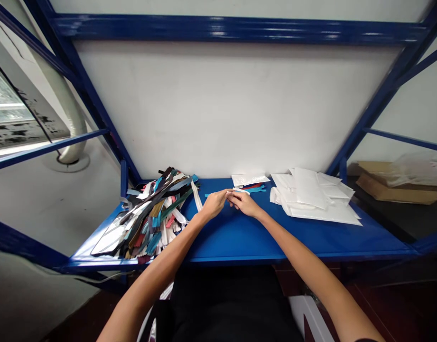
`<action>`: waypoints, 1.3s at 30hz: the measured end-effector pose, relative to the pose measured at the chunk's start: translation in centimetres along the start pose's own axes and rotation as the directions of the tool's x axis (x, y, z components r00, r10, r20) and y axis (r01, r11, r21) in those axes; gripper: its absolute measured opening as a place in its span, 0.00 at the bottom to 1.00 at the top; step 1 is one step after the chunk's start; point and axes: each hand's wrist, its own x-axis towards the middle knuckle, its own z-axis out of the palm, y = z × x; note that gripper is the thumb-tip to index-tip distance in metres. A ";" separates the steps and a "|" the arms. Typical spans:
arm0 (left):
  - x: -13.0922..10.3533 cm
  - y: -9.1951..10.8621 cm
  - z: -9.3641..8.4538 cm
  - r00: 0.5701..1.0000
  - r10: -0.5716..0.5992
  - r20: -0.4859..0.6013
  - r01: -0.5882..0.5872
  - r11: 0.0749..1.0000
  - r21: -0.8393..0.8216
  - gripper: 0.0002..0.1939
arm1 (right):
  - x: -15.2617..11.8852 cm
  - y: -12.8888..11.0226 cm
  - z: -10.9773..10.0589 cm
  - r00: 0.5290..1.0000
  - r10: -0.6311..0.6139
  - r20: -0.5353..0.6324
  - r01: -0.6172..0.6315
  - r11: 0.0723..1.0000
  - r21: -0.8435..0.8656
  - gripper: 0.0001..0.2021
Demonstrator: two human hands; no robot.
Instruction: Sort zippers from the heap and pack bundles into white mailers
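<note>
Over the middle of the blue table, my left hand [215, 202] and my right hand [246, 203] meet at the fingertips, fingers closed in a pinch. Between them they grip a white zipper [241, 191], of which a short piece shows beyond the right fingers. A white strip [196, 195] stands out past my left wrist; whether it belongs to the same zipper I cannot tell. Most of what lies in the fingers is hidden by the hands. Just behind them are a few blue and red zippers [256, 188] with a clear-and-white plastic packet [249, 179] over them.
A large heap of mixed-colour zippers [157, 209] covers the left of the blue table [239, 242]. White plastic mailer bags [311, 194] are stacked on the right. Blue frame bars [236, 29] surround the white back wall. A cardboard box [399, 183] sits farther right.
</note>
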 end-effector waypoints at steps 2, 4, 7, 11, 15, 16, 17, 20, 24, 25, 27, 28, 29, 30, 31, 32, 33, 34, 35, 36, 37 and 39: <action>0.2 -0.2 0.3 0.999 0.005 -0.034 -0.004 0.999 0.036 0.20 | 0.1 -0.5 -0.1 0.999 0.003 -0.051 -0.009 0.993 -0.115 0.23; 0.4 -0.4 0.6 0.997 -0.002 -0.079 0.007 0.998 0.062 0.18 | 0.2 -0.8 -0.4 0.993 0.019 -0.116 -0.046 0.971 -0.236 0.18; 0.9 -0.9 0.4 0.987 -0.038 -0.156 0.049 0.996 0.073 0.18 | 0.6 -0.7 -1.7 0.972 0.058 -0.228 -0.142 0.917 -0.372 0.14; 1.1 -2.1 -1.3 0.935 -0.129 -0.330 0.180 0.975 0.128 0.16 | 0.7 0.5 -4.9 0.906 0.141 -0.400 -0.323 0.840 -0.436 0.15; 1.2 -3.4 -3.0 0.885 -0.208 -0.417 0.296 0.942 0.158 0.19 | 0.4 2.2 -8.1 0.812 0.199 -0.549 -0.462 0.795 -0.393 0.16; 1.2 -3.6 -3.1 0.878 -0.224 -0.423 0.317 0.934 0.165 0.19 | 0.3 2.5 -8.6 0.795 0.204 -0.571 -0.474 0.797 -0.375 0.16; 1.2 -3.8 -3.1 0.874 -0.239 -0.424 0.338 0.925 0.174 0.19 | 0.3 2.8 -8.9 0.785 0.203 -0.585 -0.474 0.805 -0.356 0.16; 1.0 -4.1 -2.7 0.866 -0.280 -0.415 0.389 0.898 0.206 0.16 | 0.1 3.3 -9.0 0.807 0.168 -0.566 -0.389 0.872 -0.297 0.17; 0.6 -3.5 -1.8 0.905 -0.186 -0.382 0.315 0.897 0.310 0.18 | 0.2 3.2 -7.1 0.894 0.059 -0.445 -0.158 0.969 -0.189 0.18; 0.5 -3.1 -1.6 0.931 -0.127 -0.342 0.246 0.910 0.333 0.20 | 0.2 3.0 -6.3 0.912 0.029 -0.410 -0.104 0.981 -0.163 0.19; 0.5 -2.3 -1.1 0.972 -0.002 -0.237 0.082 0.940 0.331 0.23 | 0.2 2.6 -4.6 0.942 -0.029 -0.335 -0.013 0.992 -0.122 0.19; 0.5 -1.8 -0.7 0.980 0.049 -0.193 0.014 0.951 0.309 0.23 | 0.2 2.3 -3.7 0.954 -0.055 -0.295 0.024 0.994 -0.107 0.18; 0.5 -1.4 -0.4 0.983 0.091 -0.157 -0.043 0.957 0.287 0.23 | 0.1 2.0 -2.8 0.963 -0.078 -0.258 0.055 0.994 -0.096 0.18; 0.6 -1.1 -0.1 0.983 0.125 -0.134 -0.085 0.959 0.272 0.22 | 0.1 1.7 -2.0 0.969 -0.096 -0.226 0.078 0.993 -0.089 0.18; 0.6 -0.8 0.3 0.981 0.147 -0.128 -0.108 0.958 0.267 0.21 | 0.0 1.4 -1.3 0.973 -0.108 -0.203 0.092 0.992 -0.088 0.18; 0.6 -0.6 0.5 0.977 0.163 -0.139 -0.120 0.955 0.273 0.21 | 0.0 1.1 -0.8 0.975 -0.115 -0.191 0.098 0.991 -0.094 0.18; 0.6 -0.5 0.8 0.971 0.176 -0.161 -0.125 0.951 0.283 0.22 | 0.1 0.8 -0.4 0.976 -0.117 -0.186 0.098 0.990 -0.105 0.18; 0.6 -0.5 1.0 0.964 0.185 -0.190 -0.124 0.948 0.294 0.24 | 0.2 0.5 -0.2 0.976 -0.116 -0.187 0.094 0.988 -0.122 0.18; 0.7 -0.5 1.1 0.956 0.190 -0.224 -0.117 0.946 0.303 0.24 | 0.3 0.3 -0.1 0.975 -0.113 -0.192 0.086 0.986 -0.144 0.18; 0.8 -0.5 1.1 0.946 0.191 -0.261 -0.105 0.945 0.310 0.25 | 0.4 0.1 -0.1 0.974 -0.110 -0.199 0.076 0.982 -0.172 0.17; 0.9 -0.5 1.0 0.936 0.189 -0.296 -0.092 0.946 0.312 0.25 | 0.6 -0.1 -0.3 0.972 -0.107 -0.211 0.063 0.977 -0.205 0.16; 1.1 -0.7 0.4 0.914 0.164 -0.372 -0.045 0.950 0.308 0.25 | 0.9 -0.2 -0.9 0.965 -0.093 -0.247 0.020 0.959 -0.283 0.14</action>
